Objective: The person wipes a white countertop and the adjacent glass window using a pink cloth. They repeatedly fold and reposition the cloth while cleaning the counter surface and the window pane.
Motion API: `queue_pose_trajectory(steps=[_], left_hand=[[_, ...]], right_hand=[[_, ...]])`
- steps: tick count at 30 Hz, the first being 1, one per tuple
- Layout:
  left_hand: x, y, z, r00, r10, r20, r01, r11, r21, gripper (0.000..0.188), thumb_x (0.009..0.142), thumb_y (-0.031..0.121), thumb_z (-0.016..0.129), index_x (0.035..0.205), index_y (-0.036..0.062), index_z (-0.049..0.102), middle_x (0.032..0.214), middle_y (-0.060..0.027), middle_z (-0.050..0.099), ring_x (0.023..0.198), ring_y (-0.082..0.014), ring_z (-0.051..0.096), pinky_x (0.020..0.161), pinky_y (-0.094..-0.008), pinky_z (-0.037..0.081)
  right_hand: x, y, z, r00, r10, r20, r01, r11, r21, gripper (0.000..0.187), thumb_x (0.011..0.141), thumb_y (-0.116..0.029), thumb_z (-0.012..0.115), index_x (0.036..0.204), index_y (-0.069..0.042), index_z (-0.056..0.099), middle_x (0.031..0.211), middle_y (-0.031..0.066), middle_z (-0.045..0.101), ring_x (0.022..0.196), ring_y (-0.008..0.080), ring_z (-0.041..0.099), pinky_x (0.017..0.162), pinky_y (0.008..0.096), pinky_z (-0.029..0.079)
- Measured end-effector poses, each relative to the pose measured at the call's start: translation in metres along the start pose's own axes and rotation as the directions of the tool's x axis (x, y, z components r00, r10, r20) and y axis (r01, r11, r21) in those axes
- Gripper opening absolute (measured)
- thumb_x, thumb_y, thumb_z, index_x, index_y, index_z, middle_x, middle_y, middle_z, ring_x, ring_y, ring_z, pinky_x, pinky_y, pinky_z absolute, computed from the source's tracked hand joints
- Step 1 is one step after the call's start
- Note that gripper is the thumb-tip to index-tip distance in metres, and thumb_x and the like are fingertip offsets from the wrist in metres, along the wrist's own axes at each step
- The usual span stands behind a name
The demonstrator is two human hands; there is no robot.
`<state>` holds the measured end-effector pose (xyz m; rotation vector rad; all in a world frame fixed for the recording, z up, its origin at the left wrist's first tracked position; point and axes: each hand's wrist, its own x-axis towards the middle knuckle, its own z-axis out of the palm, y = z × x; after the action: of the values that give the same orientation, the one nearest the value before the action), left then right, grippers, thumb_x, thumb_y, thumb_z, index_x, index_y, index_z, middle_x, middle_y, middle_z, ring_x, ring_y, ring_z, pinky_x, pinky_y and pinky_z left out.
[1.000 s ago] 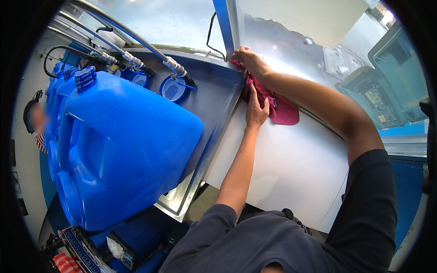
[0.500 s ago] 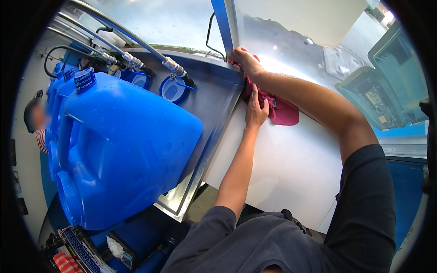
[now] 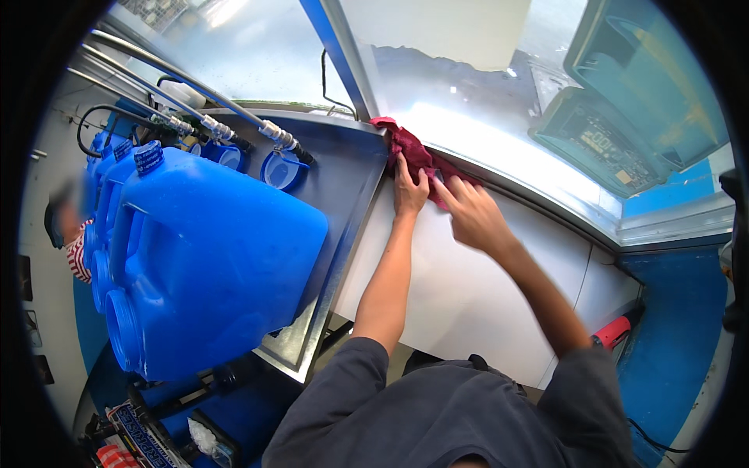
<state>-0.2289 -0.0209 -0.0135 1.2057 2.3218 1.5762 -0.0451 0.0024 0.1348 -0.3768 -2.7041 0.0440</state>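
Red cloth point(image 3: 410, 150), white counter point(image 3: 491, 269), bright window point(image 3: 449, 101)

Head-worn, the fisheye looks down at the nearby white counter point(image 3: 491, 269), shirt point(image 3: 452, 413) at 5 o'clock, window point(image 3: 464, 82) at 1 o'clock.

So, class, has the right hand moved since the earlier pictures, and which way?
Yes: the right hand has moved away from the foot of the blue window post, rightward and lower in the view.
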Motion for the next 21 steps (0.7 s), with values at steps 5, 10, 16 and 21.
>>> queue_pose_trajectory(steps=[5,10,16,21], left_hand=[[0.0,0.012,0.007,0.993,-0.117,-0.021,0.116,0.993,-0.03,0.076,0.093,0.032,0.054,0.146,-0.0147,0.026,0.145,-0.0382,0.037,0.135,-0.0479,0.039,0.115,-0.044,0.031],[0.053,0.043,0.032,0.92,-0.389,-0.054,0.319,0.819,-0.476,0.087,0.1,0.052,0.038,0.149,-0.0158,0.014,0.158,-0.0332,0.014,0.149,-0.039,0.015,0.122,-0.0423,0.013],[0.078,0.053,0.059,0.704,-0.657,-0.269,0.344,0.647,-0.68,0.078,0.104,0.052,0.03,0.152,-0.0081,0.017,0.16,-0.0216,0.023,0.146,-0.0301,0.028,0.119,-0.0387,0.021],[0.059,0.066,0.071,0.768,-0.517,-0.378,0.186,0.745,-0.641,0.073,0.105,0.046,0.032,0.152,-0.0087,0.016,0.159,-0.0266,0.021,0.146,-0.0325,0.028,0.119,-0.039,0.021]], right_hand=[[-0.175,-0.001,-0.01,0.676,0.695,0.243,-0.736,0.646,0.2,0.061,0.078,0.003,0.053,0.138,-0.006,0.052,0.125,0.0162,0.056,0.121,0.0342,0.053,0.103,0.0472,0.041],[-0.25,0.018,0.001,0.645,0.764,0.012,-0.764,0.645,-0.009,0.065,0.085,-0.005,0.05,0.15,-0.01,0.041,0.158,0.0196,0.03,0.148,0.0349,0.024,0.121,0.0521,0.015],[-0.265,0.028,0.011,0.643,0.76,0.096,-0.76,0.649,-0.043,0.067,0.088,-0.017,0.046,0.151,-0.001,0.034,0.161,0.021,0.022,0.149,0.037,0.02,0.122,0.0513,0.011],[-0.26,0.029,0.011,0.624,0.772,0.122,-0.771,0.633,-0.069,0.069,0.086,-0.018,0.047,0.151,0.002,0.033,0.16,0.0235,0.021,0.15,0.0368,0.018,0.122,0.0512,0.009]])
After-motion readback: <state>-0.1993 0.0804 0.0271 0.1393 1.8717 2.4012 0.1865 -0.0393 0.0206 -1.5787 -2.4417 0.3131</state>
